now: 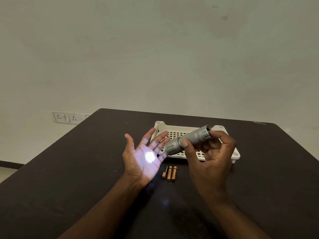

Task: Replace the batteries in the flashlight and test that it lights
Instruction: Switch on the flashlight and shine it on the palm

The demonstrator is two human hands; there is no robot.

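Right hand [209, 159] grips the silver flashlight [188, 140] around its barrel, thumb on top, fingers curled beneath, lens end aimed toward eight o'clock. Left hand [144, 156] is spread flat, palm up, fingers straight, holding nothing; a bright white spot of light [149, 157] sits on its palm. Three loose batteries [169, 173] lie side by side on the dark table [69, 178], at six o'clock from the flashlight. At twelve o'clock from them sits a white slotted tray [179, 133].

1. I see a plain indoor room, perhaps a home or office; I cannot tell which.
2. Bare pale wall [155, 49] fills the frame's upper half.
3. Wall sockets [66, 117] sit mid-left, behind a dark table [69, 169].
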